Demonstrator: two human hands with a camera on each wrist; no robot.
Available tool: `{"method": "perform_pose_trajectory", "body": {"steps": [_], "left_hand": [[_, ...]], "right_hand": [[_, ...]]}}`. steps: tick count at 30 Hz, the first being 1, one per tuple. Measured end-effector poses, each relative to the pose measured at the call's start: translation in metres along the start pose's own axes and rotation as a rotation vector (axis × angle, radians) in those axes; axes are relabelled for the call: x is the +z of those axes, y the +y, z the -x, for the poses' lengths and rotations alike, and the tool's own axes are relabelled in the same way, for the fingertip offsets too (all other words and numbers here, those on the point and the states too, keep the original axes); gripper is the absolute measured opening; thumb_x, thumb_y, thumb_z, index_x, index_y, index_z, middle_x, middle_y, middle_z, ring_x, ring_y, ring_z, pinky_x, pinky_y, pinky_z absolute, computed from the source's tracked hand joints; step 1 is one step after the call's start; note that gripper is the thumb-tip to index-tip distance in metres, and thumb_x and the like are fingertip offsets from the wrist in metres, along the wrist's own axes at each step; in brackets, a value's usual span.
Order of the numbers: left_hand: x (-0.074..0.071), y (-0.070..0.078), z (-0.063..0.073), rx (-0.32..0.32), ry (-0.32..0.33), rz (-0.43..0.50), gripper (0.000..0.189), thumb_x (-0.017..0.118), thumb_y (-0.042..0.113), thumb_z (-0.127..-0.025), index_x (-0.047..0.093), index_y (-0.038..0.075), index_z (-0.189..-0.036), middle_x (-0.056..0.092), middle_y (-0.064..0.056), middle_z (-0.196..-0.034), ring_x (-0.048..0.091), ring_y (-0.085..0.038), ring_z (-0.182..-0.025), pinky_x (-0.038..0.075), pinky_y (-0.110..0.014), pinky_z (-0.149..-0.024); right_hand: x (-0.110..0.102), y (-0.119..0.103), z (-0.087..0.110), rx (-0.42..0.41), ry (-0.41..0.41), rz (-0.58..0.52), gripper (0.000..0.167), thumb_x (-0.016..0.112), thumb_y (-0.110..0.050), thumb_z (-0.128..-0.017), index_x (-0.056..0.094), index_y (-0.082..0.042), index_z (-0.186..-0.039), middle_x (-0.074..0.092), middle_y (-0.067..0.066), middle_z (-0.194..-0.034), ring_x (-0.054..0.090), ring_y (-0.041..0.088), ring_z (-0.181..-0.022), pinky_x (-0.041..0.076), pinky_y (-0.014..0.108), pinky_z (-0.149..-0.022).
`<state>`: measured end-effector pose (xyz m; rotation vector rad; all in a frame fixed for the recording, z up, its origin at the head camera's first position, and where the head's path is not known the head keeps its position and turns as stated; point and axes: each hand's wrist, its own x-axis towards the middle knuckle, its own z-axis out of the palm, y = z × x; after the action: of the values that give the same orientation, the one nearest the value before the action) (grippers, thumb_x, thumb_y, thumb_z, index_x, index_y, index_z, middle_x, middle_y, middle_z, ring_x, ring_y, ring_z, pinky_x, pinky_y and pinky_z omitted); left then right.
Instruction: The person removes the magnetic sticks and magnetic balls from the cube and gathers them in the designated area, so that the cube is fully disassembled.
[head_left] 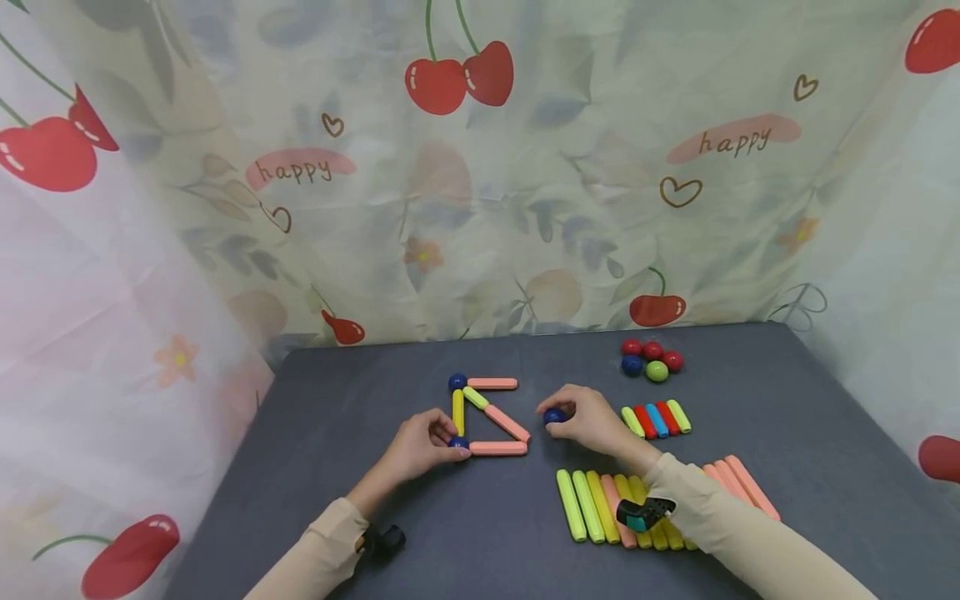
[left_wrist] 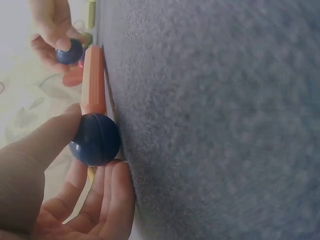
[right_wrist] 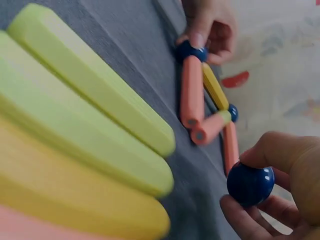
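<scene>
My left hand pinches a blue ball between thumb and fingers, low over the dark tabletop. A pink rod extends rightward from that ball, and a yellow rod runs from it to another blue ball farther back. From this far ball stretch a second pink rod and a slanting light green piece, which continues into a pink rod. To the right of these, my right hand holds a loose blue ball in its fingertips, apart from the rods.
Several red, blue and green balls sit at the back right. Short coloured rods lie in front of them. Nearer, a row of longer green, yellow and pink rods passes under my right forearm. A patterned curtain hangs behind the table.
</scene>
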<state>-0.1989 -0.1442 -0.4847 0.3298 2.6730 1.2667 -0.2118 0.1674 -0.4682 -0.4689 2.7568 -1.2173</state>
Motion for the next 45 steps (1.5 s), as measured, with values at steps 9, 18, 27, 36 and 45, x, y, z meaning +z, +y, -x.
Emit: {"method": "perform_pose_trajectory", "body": {"steps": [9,18,27,36,45], "left_hand": [[0.0,0.0,0.001,-0.011,0.004,-0.013,0.039,0.088,0.029,-0.074,0.063,0.012,-0.097,0.064,-0.003,-0.092,0.059,-0.012,-0.078,0.051,-0.022,-0.067],[0.0,-0.001,0.002,-0.009,0.001,-0.015,0.039,0.088,0.03,-0.074,0.062,0.013,-0.097,0.063,-0.002,-0.091,0.058,-0.012,-0.078,0.05,-0.022,-0.066],[-0.001,0.0,-0.001,-0.021,0.007,-0.014,0.037,0.088,0.029,-0.074,0.063,0.013,-0.097,0.063,-0.002,-0.091,0.058,-0.013,-0.078,0.05,-0.022,-0.066],[-0.002,0.0,-0.001,-0.023,0.003,-0.015,0.037,0.088,0.029,-0.074,0.062,0.014,-0.097,0.063,-0.002,-0.091,0.058,-0.013,-0.077,0.05,-0.022,-0.065],[0.0,-0.001,0.001,-0.022,-0.004,-0.012,0.037,0.088,0.03,-0.075,0.063,0.013,-0.097,0.063,-0.002,-0.091,0.057,-0.013,-0.077,0.05,-0.022,-0.065]], "right_hand": [[-0.044,0.026,-0.023,0.004,0.12,0.033,0.032,0.077,-0.015,-0.086,0.07,-0.008,-0.116,0.071,0.011,-0.114,0.068,0.028,-0.101,0.058,0.044,-0.087],[-0.088,0.066,-0.057,-0.01,0.225,0.092,0.03,0.075,-0.012,-0.087,0.069,-0.006,-0.116,0.067,0.017,-0.12,0.067,0.033,-0.103,0.055,0.05,-0.09],[-0.103,0.082,-0.073,-0.024,0.195,0.212,0.035,0.075,-0.012,-0.087,0.068,-0.003,-0.12,0.07,0.018,-0.117,0.068,0.033,-0.103,0.055,0.05,-0.09],[-0.106,0.087,-0.076,-0.029,0.161,0.327,0.031,0.076,-0.01,-0.084,0.07,0.002,-0.113,0.073,0.019,-0.106,0.069,0.033,-0.097,0.054,0.051,-0.087],[-0.103,0.098,-0.075,-0.022,0.139,0.335,0.032,0.075,-0.011,-0.085,0.071,0.003,-0.114,0.071,0.022,-0.111,0.067,0.035,-0.099,0.054,0.052,-0.088]]}}
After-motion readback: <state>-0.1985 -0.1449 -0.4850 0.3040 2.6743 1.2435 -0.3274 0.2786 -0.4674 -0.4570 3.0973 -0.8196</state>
